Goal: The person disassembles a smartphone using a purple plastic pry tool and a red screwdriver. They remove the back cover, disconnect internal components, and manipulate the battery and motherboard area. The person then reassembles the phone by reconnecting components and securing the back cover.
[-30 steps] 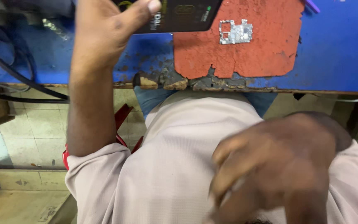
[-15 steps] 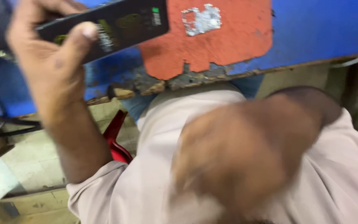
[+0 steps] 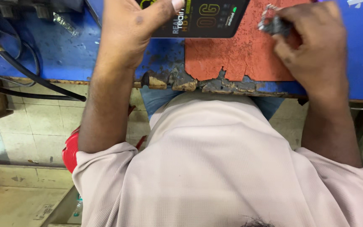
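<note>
My left hand (image 3: 133,31) grips a flat black box (image 3: 206,19) with coloured print, held over the blue workbench (image 3: 55,54) at the top middle. My right hand (image 3: 311,42) rests on the worn red mat (image 3: 236,54), its fingertips closed on a small silvery metal part (image 3: 272,23) at the mat's upper right. Both forearms reach up from my pale shirt at the bottom.
Black cables (image 3: 26,80) run over the bench's left side and hang off its chipped front edge (image 3: 181,82). A red stool (image 3: 70,151) shows beneath my left arm. The floor is tiled (image 3: 34,122), with a wooden step at lower left.
My right hand rose from my lap onto the red mat and closed on the metal part. The left hand kept hold of the black box while the view swung.
</note>
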